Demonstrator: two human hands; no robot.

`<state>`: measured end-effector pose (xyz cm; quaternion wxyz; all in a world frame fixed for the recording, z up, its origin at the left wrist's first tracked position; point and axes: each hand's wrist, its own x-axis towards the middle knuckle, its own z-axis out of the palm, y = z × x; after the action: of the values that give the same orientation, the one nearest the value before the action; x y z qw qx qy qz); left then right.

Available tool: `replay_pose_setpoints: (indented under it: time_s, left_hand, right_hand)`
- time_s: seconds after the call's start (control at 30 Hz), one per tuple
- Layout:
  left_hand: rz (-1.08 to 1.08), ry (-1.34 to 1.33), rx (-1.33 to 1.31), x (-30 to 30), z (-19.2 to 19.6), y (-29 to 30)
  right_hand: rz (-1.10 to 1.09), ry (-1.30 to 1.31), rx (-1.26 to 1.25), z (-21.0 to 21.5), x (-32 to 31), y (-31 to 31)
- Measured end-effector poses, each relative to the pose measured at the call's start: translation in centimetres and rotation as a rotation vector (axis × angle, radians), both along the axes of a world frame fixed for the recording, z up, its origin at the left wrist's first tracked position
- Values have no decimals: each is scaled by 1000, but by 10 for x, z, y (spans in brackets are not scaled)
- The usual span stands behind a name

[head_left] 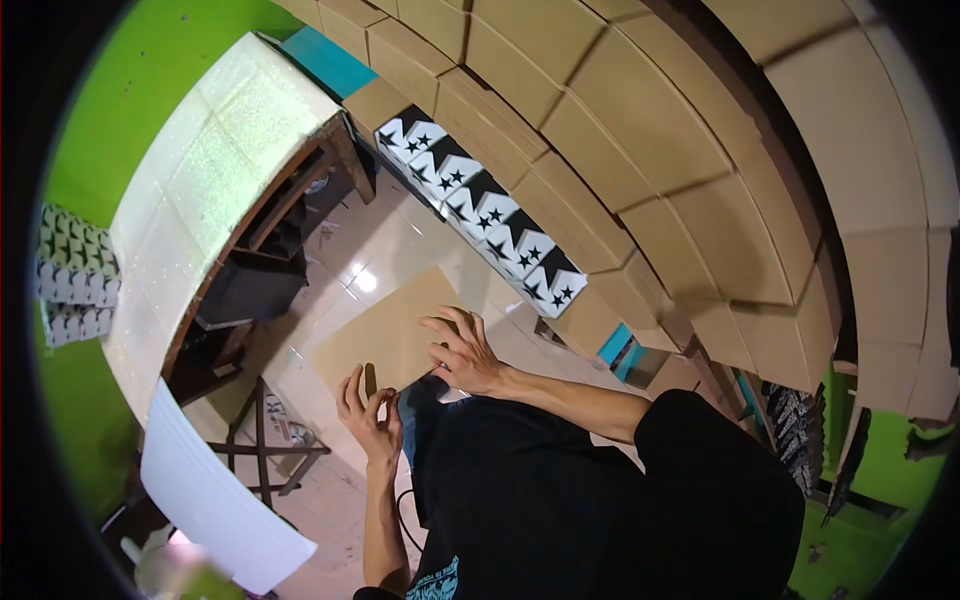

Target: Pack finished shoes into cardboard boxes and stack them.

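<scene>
Stacked brown boxes fill the far and right side in tall rows. On the left stands a tabletop with a glittery white cover, above a tiled floor. Just beside the tabletop's near end curve wide white sheets. A row of black-and-white boxes printed with stars runs along the foot of the brown ones.

A flat piece of cardboard lies in front of the person, between the tabletop and that row, its near edge at the hands. The right hand is over its near right part, fingers bent and spread. The left hand is at its near edge, fingers curled and apart; whether either hand pinches it, I cannot tell.
</scene>
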<state>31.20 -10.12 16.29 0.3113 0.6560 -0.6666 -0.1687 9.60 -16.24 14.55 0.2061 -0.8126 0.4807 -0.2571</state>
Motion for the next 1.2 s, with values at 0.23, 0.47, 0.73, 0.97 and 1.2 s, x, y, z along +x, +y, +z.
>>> replay_pose_setpoints:
  time_s: [0.23,0.47,0.73,0.97,1.2]
  left_hand:
    - [9,-54,-4,-34,-8,112]
    - [1,-93,7,-68,-11,224]
    - [51,-56,-12,-128,-3,334]
    - [-9,-43,-47,-202,-13,360]
    - [25,-33,-99,-290,-18,335]
  right_hand:
    - [20,-2,-32,-14,-34,109]
    - [12,-9,-17,-21,-71,221]
    - [62,8,-17,2,-131,322]
    - [26,29,-29,2,-212,354]
    - [45,36,-92,-2,-296,328]
